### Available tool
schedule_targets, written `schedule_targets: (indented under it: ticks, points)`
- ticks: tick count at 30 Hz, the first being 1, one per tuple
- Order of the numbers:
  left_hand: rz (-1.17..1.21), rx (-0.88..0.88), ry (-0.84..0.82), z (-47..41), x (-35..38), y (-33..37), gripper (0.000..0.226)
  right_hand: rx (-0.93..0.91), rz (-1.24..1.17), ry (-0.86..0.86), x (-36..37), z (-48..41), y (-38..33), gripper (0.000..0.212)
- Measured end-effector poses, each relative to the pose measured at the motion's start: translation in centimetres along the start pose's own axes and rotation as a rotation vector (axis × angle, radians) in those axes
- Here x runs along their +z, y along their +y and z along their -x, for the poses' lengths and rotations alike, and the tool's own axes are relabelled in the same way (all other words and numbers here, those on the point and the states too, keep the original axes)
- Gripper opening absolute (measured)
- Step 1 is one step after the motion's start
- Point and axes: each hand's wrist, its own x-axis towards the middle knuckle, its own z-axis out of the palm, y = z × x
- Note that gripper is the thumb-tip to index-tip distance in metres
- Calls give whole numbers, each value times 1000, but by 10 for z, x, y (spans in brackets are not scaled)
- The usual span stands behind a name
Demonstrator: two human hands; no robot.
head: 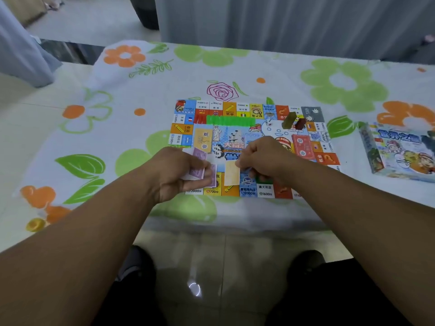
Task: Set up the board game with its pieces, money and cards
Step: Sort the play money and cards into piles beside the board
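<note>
The colourful printed paper game board (pixel 235 140) lies flat in the middle of the table (pixel 341 85), which is covered with a white cloth with orange and green flowers. Both hands are over the near part of the board, close to each other but not touching. The left hand (pixel 175 172) has its fingers curled, and between thumb and fingers it pinches a few purple paper bills (pixel 200 172), which point to the right over the near-left squares. One more purple bill (pixel 200 153) shows just beyond this hand; I cannot tell if it lies on the board or is held too. The right hand (pixel 263 158) is also curled, and its fingertips grip the upper right corner of a pale yellow paper bill (pixel 231 174), which is over the near row of squares, just beside the purple ones. On the far side of the board there is a row of small bright green plastic pieces (pixel 230 120), and at its left end some small red pieces (pixel 200 118). Inside the board lie a yellow stack of cards (pixel 203 140) at the left and a red stack of cards (pixel 302 144) at the right. Near the far right corner stand an olive-green block (pixel 289 120), tilted, and a dark red block (pixel 300 124) just beside it. The illustrated cardboard game box (pixel 400 151) lies on the cloth to the right, apart from the board.
</note>
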Motion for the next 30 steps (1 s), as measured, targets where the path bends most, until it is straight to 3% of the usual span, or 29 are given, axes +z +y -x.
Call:
schedule_targets:
  ticks: [7,15,19,23,30]
  points:
    - [24,-27,-3,0,3,0,27,-21,54,-1,0,-3,4,11]
    - [62,-32,-39,2,2,2,35,-85,50,70,6,-1,-2,23]
    - [51,-8,-54,1,0,-1,41,-167,-52,-19,16,4,-15,25]
    - [12,8,-68,4,-2,-2,39,-214,-98,-99,31,7,-25,18]
    - [10,6,35,4,-17,0,27,-143,-91,-32,40,-3,-31,9]
